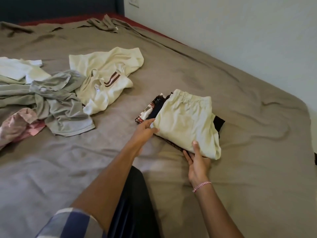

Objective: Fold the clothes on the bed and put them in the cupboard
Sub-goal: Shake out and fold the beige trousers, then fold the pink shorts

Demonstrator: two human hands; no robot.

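So the thing to watch is the small stack of folded clothes [187,127] on the grey-brown bed sheet [248,107], right of centre and just ahead of both hands. On top is a pale cream folded garment [180,114], with dark layers and a red-and-white patterned piece [145,110] poking out on the left.

The stack's long axis runs away from the person, tilted a little to the left at the far end. The left hand [144,133] is at the stack's left edge. Its fingers lie fairly straight against the side with the thumb near the cream corner, so to me it's touching rather than really clamping. The right hand [197,162] is at the near corner with the thumb on top of the cream layer and fingers tucked under the bottom, pinching the whole stack. Both hands are in contact with it, one on each of two adjoining sides.

My guess is a lift comes next. It needs the left fingers under the edge too, or the lower layers could slide out.

Still unfolded, well to the left: a cream striped T-shirt [106,73], a crumpled grey polo shirt [65,103] and a pink garment [17,126]. No cupboard in view.
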